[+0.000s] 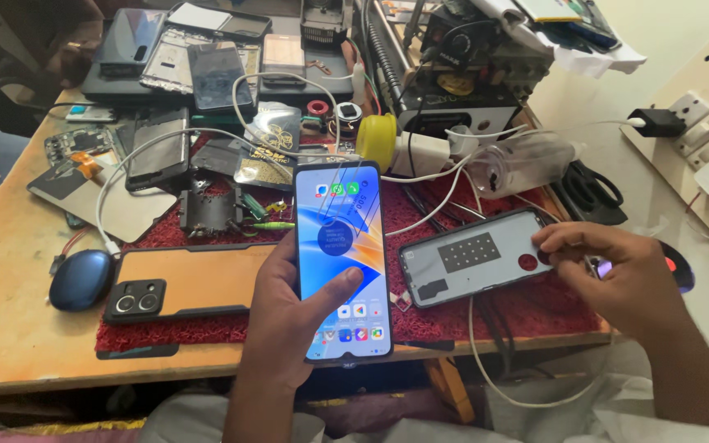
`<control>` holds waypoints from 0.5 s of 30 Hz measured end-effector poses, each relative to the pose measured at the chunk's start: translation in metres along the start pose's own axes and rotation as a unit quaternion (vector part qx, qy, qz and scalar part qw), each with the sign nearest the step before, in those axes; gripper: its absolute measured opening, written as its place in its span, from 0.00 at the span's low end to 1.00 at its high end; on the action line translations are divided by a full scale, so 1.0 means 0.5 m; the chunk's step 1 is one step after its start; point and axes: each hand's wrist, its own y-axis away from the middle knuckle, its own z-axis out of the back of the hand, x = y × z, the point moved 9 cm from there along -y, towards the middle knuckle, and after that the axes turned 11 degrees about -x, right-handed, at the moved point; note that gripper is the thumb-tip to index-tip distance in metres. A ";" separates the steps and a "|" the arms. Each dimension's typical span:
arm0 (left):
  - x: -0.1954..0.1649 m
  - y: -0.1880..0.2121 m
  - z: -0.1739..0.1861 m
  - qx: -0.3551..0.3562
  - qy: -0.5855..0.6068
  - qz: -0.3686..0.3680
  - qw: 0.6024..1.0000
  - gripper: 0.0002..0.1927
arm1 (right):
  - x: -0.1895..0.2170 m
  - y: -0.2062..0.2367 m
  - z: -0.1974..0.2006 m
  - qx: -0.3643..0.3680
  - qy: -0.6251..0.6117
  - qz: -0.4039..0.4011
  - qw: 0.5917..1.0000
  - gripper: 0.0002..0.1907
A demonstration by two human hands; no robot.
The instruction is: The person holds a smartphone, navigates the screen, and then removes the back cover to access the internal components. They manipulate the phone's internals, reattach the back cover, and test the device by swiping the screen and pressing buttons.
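Note:
My left hand (285, 316) holds a lit smartphone (340, 246) upright over the front of the bench, with the thumb lying across the lower part of its screen. My right hand (609, 271) rests at the right end of a grey phone back cover (469, 256) that lies on the red mat (207, 324), its fingertips pinching that cover's edge near a dark red round sticker (528, 262). A white cable (486, 361) hangs over the front edge under the cover.
An orange phone with a black camera block (178, 291) and a blue mouse (80, 279) lie at the left. Several dismantled phones and frames (182, 66), a yellow tape roll (377, 138), white chargers (420, 152) and a wall power strip (703, 131) crowd the back and right.

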 end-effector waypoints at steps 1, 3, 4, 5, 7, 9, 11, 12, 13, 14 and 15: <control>-0.001 -0.002 0.003 -0.003 0.000 -0.001 1.000 0.28 | 0.023 0.003 0.002 -0.009 0.053 0.018 0.998 0.10; 0.001 -0.005 0.008 -0.009 -0.005 0.005 1.000 0.27 | 0.088 0.013 0.005 -0.038 0.141 0.101 0.984 0.10; 0.003 -0.006 0.009 -0.011 -0.006 0.008 1.000 0.27 | 0.120 0.019 0.004 -0.052 0.185 0.143 0.971 0.10; 0.003 -0.006 0.010 -0.010 -0.006 0.007 1.000 0.27 | 0.150 0.026 -0.001 -0.050 0.197 0.181 0.962 0.11; 0.002 -0.007 0.010 -0.006 -0.005 0.002 1.000 0.26 | 0.203 0.040 -0.017 -0.045 0.218 0.257 0.940 0.12; 0.003 -0.007 0.012 -0.013 -0.003 0.007 1.000 0.27 | 0.238 0.051 -0.054 -0.003 0.203 0.313 0.928 0.12; 0.002 -0.007 0.012 -0.014 -0.002 0.008 1.000 0.27 | 0.248 0.046 -0.089 0.060 0.170 0.313 0.932 0.12; 0.000 -0.006 0.011 -0.013 -0.001 0.006 1.000 0.27 | 0.241 0.032 -0.109 0.103 0.144 0.285 0.942 0.12; -0.002 -0.005 0.011 -0.011 -0.001 0.003 1.000 0.27 | 0.234 0.020 -0.126 0.145 0.117 0.257 0.948 0.11; -0.005 -0.005 0.011 -0.011 -0.003 0.001 1.000 0.27 | 0.229 0.012 -0.144 0.187 0.127 0.251 0.941 0.12; -0.006 -0.005 0.011 -0.010 -0.005 0.000 1.000 0.28 | 0.222 0.004 -0.163 0.228 0.138 0.245 0.932 0.13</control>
